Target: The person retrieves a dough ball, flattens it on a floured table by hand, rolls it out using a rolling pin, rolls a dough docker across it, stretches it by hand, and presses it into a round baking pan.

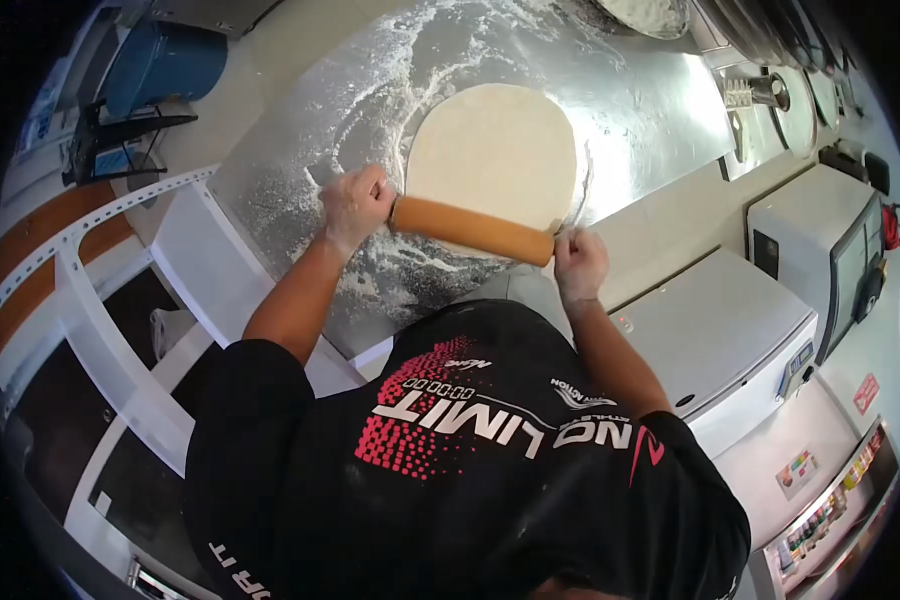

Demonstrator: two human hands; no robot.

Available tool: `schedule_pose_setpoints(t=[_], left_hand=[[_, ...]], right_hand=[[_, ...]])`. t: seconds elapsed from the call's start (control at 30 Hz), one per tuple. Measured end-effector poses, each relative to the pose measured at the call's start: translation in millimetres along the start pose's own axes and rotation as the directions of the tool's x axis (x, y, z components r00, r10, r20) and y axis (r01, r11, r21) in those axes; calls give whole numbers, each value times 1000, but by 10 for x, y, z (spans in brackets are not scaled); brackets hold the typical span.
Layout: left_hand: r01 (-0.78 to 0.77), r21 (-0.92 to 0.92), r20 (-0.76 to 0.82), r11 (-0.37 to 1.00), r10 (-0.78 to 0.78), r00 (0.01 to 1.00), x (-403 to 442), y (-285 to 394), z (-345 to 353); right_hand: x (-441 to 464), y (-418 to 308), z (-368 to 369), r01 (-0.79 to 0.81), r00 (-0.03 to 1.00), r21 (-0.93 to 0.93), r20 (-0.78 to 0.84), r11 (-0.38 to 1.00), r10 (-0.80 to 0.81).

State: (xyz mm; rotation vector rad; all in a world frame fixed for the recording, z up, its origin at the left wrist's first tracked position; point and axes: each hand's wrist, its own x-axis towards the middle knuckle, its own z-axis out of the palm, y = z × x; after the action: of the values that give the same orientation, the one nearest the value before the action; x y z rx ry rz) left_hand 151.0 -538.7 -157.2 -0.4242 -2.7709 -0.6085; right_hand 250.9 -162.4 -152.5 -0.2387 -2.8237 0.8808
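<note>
A metal worktop (660,130), dusted with flour (410,35), fills the upper middle of the frame. Your left hand (358,205) and right hand (582,265) have their fingers curled tight around the ends of a brown rolling pin (475,231), which lies across the lower part of the round dough (492,150) at upper centre.

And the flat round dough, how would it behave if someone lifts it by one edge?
The dough would probably flop, since it is a broad, flat sheet. The flour around it suggests it might slide rather than stick, though its underside is hidden.
</note>
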Motion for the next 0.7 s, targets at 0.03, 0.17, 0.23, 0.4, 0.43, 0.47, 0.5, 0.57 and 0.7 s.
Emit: schedule_pose_setpoints(t=[0.03, 0.17, 0.23, 0.4, 0.43, 0.47, 0.5, 0.57, 0.7], left_hand=[[1, 32, -19, 999, 0, 1000, 169, -15, 89], [42, 31, -30, 999, -41, 999, 1221, -110, 445], [40, 26, -123, 999, -37, 992, 1516, -73, 495], [147, 36, -11, 988, -147, 989, 405, 224, 299], [230, 10, 39, 973, -230, 972, -39, 340, 288], [233, 20, 5, 972, -233, 973, -343, 509, 210], [241, 35, -31, 970, -240, 970, -591, 672, 158], [294, -33, -106, 955, -296, 949, -680, 1008, -31], [517, 49, -72, 854, -514, 855, -469, 824, 134]], right_hand=[[167, 23, 13, -54, 999, -22, -3, 998, 54], [1300, 33, 106, -75, 994, -127, -87, 989, 65], [1784, 54, 195, -146, 976, -11, -165, 989, 143], [1231, 387, 64, -4, 997, -175, -70, 985, -9], [929, 533, 57, 81, 994, -229, -52, 970, -96], [770, 510, -27, 226, 966, -66, -112, 972, -232], [710, 506, -96, 220, 972, -64, -74, 973, -224], [771, 451, -172, 199, 980, -80, 0, 977, -199], [1738, 79, 128, 264, 965, -117, 22, 958, -263]])
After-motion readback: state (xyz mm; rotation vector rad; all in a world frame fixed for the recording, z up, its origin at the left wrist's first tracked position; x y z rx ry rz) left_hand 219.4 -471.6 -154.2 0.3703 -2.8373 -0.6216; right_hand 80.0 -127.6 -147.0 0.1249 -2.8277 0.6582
